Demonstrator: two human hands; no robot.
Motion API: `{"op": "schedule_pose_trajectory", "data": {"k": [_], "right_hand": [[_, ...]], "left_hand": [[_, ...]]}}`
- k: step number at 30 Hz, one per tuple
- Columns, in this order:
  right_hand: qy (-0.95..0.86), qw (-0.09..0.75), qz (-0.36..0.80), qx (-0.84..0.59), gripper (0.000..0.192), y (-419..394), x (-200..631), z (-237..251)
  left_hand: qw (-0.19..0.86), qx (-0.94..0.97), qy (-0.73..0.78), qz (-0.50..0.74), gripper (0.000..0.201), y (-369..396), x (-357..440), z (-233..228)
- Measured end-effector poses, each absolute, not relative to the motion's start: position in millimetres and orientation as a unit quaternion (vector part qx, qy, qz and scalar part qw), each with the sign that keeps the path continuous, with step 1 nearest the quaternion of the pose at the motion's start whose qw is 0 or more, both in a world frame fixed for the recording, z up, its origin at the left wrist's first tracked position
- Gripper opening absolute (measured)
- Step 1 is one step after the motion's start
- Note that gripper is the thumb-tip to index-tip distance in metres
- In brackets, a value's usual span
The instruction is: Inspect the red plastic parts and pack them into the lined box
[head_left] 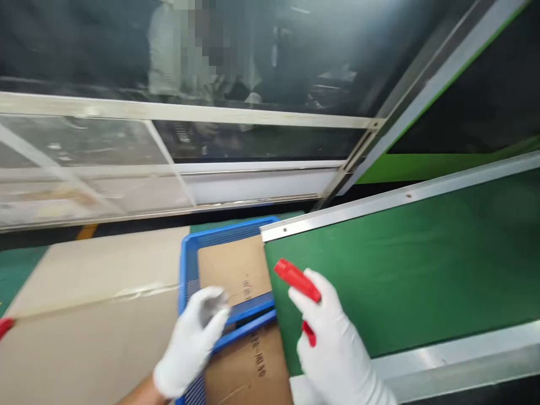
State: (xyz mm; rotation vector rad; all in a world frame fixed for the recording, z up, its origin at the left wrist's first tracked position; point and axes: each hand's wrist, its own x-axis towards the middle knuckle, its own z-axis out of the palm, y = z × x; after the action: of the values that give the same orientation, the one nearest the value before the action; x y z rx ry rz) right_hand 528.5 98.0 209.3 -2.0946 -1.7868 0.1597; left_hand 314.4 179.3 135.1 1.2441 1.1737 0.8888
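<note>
My left hand (192, 334), in a white glove, hovers over the near side of a blue plastic crate (185, 264). Its thumb and fingers curl into a C with a grey shaded hollow between them; I make out no object there. My right hand (329, 337), also gloved in white, is closed around a red tube-like piece (297, 279) that points up and left. A second bit of red shows lower between the fingers; whether both belong to one piece I cannot tell. This hand is above the end of a green belt (405, 259).
Brown cardboard (232, 264) lines the crate, and a second cardboard-lined blue crate (253, 326) adjoins it nearer me. A taped cardboard sheet (105, 315) covers the left surface. A red object (5, 326) pokes in at the left edge. Metal rails (337, 205) border the belt; framed glass panels (261, 67) stand behind.
</note>
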Motion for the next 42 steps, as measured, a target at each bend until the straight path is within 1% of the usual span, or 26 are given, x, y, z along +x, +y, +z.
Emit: {"op": "schedule_pose_trajectory", "data": {"k": [1,3,5,6,8,10,11,13,14,16,19,21,24,28,36,42], "right_hand": [[-0.65,0.193,0.089,-0.73,0.076,85,497,200],[-0.648,0.22,0.154,-0.712,0.081,59,445,186],[-0.634,0.251,0.201,-0.704,0.075,31,404,178],[-0.623,0.273,0.216,-0.701,0.067,16,387,176],[-0.568,0.328,0.244,-0.714,0.044,-12,355,178],[-0.455,0.396,0.307,-0.736,0.022,-36,323,184],[-0.381,0.423,0.35,-0.744,0.018,-45,306,187],[-0.245,0.447,0.445,-0.736,0.04,-57,272,192],[-0.199,0.446,0.484,-0.727,0.049,-61,256,193],[-0.157,0.425,0.532,-0.715,0.054,-67,225,192],[-0.152,0.39,0.584,-0.695,0.052,-77,189,180],[-0.146,0.378,0.615,-0.677,0.054,-83,168,169],[-0.138,0.35,0.666,-0.644,0.057,-88,137,150],[-0.129,0.293,0.745,-0.586,0.05,-88,90,128],[-0.129,0.216,0.777,-0.577,0.05,-87,-4,89],[-0.136,0.173,0.783,-0.582,0.048,-84,-49,75]], "left_hand": [[0.592,0.52,0.48,0.385,0.048,174,309,142],[0.637,0.501,0.442,0.385,0.041,159,302,152],[0.664,0.489,0.441,0.355,0.034,139,290,158],[0.673,0.477,0.449,0.342,0.035,127,278,160],[0.694,0.438,0.462,0.337,0.038,100,246,165],[0.688,0.423,0.477,0.346,0.039,72,207,171],[0.671,0.436,0.489,0.347,0.04,58,187,174],[0.625,0.474,0.519,0.339,0.039,33,150,181],[0.602,0.49,0.535,0.336,0.04,22,134,183],[0.578,0.495,0.558,0.332,0.041,3,106,184],[0.608,0.403,0.583,0.357,0.041,-22,70,173],[0.629,0.309,0.598,0.388,0.043,-38,46,161],[0.61,0.215,0.631,0.429,0.05,-60,7,142],[0.568,0.094,0.68,0.454,0.056,-77,-47,119],[0.472,0.032,0.739,0.479,0.057,-87,-138,91],[0.455,0.024,0.777,0.434,0.052,-102,-184,73]]}}
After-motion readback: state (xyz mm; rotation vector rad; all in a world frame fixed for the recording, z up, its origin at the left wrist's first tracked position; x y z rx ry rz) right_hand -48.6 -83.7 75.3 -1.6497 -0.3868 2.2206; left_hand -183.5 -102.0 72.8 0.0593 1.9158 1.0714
